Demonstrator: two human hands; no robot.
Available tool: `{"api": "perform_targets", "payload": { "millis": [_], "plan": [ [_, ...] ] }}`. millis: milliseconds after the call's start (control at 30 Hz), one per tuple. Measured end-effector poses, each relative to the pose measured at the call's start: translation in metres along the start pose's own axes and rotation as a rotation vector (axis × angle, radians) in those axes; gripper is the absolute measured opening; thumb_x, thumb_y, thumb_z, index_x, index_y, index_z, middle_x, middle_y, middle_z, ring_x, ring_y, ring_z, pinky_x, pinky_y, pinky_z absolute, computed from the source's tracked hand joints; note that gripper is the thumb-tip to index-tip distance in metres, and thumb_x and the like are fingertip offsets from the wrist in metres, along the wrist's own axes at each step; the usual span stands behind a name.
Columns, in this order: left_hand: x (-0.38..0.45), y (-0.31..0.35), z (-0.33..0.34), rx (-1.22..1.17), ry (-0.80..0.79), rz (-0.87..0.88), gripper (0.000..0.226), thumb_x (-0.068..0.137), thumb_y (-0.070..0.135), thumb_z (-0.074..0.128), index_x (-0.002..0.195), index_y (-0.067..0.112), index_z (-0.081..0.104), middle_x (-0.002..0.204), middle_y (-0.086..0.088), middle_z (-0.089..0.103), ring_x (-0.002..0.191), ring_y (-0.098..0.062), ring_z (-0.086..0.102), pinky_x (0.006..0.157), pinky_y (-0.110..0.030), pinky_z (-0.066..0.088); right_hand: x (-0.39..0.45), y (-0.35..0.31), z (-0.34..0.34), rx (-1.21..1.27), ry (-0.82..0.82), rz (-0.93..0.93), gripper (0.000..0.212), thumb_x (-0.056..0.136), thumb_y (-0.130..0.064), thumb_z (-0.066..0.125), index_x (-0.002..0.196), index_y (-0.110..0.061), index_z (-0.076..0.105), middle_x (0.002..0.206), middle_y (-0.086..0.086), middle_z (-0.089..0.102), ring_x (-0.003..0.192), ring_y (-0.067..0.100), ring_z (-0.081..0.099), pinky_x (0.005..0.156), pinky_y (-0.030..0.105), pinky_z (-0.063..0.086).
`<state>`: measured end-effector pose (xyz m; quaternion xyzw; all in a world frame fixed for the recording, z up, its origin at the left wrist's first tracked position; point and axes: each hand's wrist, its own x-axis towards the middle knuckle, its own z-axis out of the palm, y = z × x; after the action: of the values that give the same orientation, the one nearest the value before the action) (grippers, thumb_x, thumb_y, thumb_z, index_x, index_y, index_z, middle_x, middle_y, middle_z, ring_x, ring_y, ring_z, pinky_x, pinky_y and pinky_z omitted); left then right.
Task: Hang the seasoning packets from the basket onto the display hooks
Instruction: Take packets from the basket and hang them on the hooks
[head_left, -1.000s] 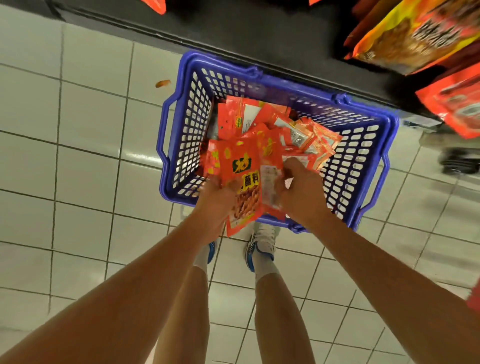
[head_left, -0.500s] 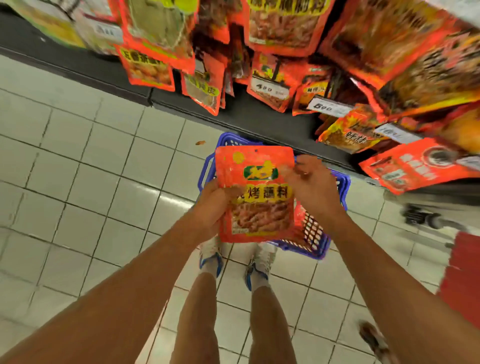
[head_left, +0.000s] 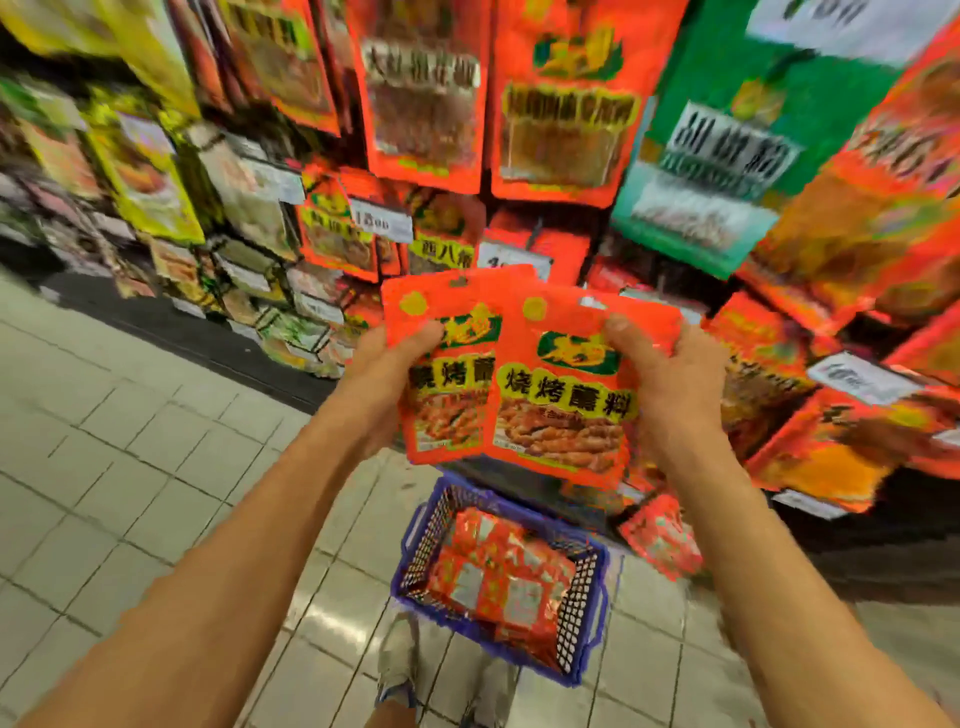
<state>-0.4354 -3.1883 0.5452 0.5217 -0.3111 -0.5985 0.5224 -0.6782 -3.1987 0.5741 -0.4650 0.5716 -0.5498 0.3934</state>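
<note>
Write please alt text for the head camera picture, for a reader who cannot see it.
A person's left hand and right hand hold up two flat orange-red seasoning packets, fanned apart, before a blurred wall of hanging packets. Below on the pale tiled floor stands a blue plastic basket with more packets.

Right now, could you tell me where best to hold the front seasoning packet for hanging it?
Grip the front seasoning packet by its right side edge, as the right hand does, coming from the right; that likely leaves its top edge free for a hook.
</note>
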Motion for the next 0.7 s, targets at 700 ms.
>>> {"api": "perform_targets", "payload": {
  "millis": [700],
  "plan": [
    [0.024,0.305,0.065,-0.054,-0.18,0.595,0.018,0.09,0.034,0.072,0.095,0.018,0.077,0.098,-0.006,0.08,0.086,-0.02,0.077,0.071,-0.035,0.059,0.128,-0.321,0.057,0.049,0.192,-0.52,0.025,0.079,-0.041,0.074,0.071,-0.018,0.07,0.072,-0.006,0.071,0.067,0.011,0.061,0.073,0.045,0.055]
  ]
}}
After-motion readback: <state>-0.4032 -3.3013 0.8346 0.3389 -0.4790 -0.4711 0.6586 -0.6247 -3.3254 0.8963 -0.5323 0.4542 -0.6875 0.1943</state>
